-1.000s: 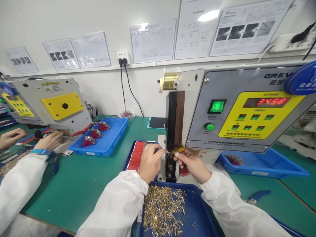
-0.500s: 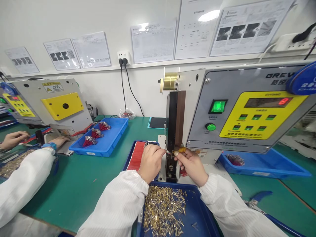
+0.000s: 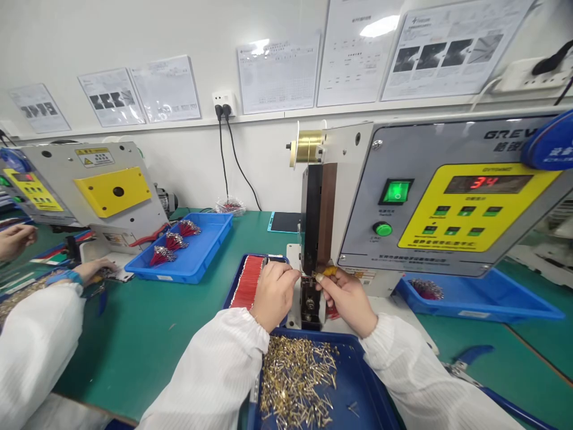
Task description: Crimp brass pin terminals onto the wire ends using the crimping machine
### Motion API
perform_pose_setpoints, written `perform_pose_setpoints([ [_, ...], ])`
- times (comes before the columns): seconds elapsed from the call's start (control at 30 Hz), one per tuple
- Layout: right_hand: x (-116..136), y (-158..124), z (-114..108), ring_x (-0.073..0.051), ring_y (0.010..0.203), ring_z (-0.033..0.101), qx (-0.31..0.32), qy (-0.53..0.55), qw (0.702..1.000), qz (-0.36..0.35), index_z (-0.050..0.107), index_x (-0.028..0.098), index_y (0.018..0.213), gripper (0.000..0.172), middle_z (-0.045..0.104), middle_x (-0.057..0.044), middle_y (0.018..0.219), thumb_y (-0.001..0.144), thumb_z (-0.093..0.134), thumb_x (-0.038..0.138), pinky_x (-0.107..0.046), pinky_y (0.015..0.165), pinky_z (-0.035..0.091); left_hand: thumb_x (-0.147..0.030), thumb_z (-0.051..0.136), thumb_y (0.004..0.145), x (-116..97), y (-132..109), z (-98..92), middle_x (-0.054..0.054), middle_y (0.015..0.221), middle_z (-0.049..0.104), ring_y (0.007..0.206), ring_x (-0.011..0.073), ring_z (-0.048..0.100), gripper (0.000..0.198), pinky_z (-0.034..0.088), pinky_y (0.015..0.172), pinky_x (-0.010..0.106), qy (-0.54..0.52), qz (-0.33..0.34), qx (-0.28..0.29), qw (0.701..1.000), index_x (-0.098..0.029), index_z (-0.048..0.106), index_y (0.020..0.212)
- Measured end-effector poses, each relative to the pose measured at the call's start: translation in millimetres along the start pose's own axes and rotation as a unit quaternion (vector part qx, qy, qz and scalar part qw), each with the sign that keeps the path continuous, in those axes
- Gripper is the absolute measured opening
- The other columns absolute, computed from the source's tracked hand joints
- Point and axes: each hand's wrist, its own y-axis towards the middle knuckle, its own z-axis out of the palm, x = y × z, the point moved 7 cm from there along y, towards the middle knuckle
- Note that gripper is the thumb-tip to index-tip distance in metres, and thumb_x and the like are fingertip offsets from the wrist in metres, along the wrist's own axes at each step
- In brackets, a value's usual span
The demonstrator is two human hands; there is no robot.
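My left hand [image 3: 275, 291] is closed in a pinch at the left side of the black press head [image 3: 310, 286] of the machine; what its fingertips hold is too small to make out. Opposite it, my right hand [image 3: 351, 300] pinches at the right side of the same spot, with yellow covering on a finger. Whatever lies between those fingertips is hidden. Beside my left hand, red wires [image 3: 249, 280] lie side by side in a dark blue tray. Below both hands, a blue tray [image 3: 364, 382] holds a heap of small gold-coloured pins [image 3: 295, 382].
The machine's control panel [image 3: 465, 206] shows a lit display, and a spool of gold wire [image 3: 308, 146] sits on its side. Blue bins [image 3: 197, 257] with red wire bundles stand left and right. Blue-handled pliers [image 3: 474, 355] lie at right. A co-worker's hand [image 3: 94, 270] works at another machine.
My two hands have stayed in place at the press head. The display reads 34 instead of 8. At the left, the co-worker's hands and sleeve have shifted left and down.
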Motion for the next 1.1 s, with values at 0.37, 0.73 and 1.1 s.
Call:
perform_pose_setpoints([
  [0.37, -0.6, -0.7, 0.1, -0.008, 0.036, 0.041, -0.012, 0.009, 1.000, -0.009, 0.054, 0.019, 0.068, 0.036, 0.053, 0.004, 0.051, 0.071, 0.065, 0.054, -0.021, 0.033, 0.034, -0.012, 0.046, 0.090, -0.7, 0.7, -2.3, 0.006, 0.090, 0.057, 0.088, 0.0176, 0.049, 0.021, 0.044, 0.077, 0.031, 0.003, 0.002, -0.011, 1.000, -0.020, 0.064, 0.097],
  [0.73, 11.0, -12.7, 2.2, -0.013, 0.034, 0.045, -0.075, -0.064, 0.991, -0.086, 0.055, 0.021, 0.070, 0.036, 0.053, 0.003, 0.045, 0.078, 0.060, 0.055, -0.024, 0.034, 0.038, -0.016, 0.049, 0.090, -1.1, 0.7, -1.7, 0.005, 0.087, 0.057, 0.086, 0.0177, 0.050, 0.018, 0.043, 0.075, 0.031, 0.014, 0.002, -0.005, 1.000, -0.021, 0.064, 0.098],
  [1.1, 11.9, -12.4, 1.2, -0.014, 0.036, 0.050, -0.083, -0.083, 0.988, -0.101, 0.054, 0.021, 0.068, 0.033, 0.054, 0.003, 0.044, 0.081, 0.058, 0.051, -0.025, 0.037, 0.041, -0.016, 0.048, 0.091, 0.3, 0.2, 1.1, 0.005, 0.087, 0.058, 0.087, 0.0176, 0.051, 0.018, 0.044, 0.076, 0.031, 0.008, 0.001, 0.004, 1.000, -0.021, 0.064, 0.098],
])
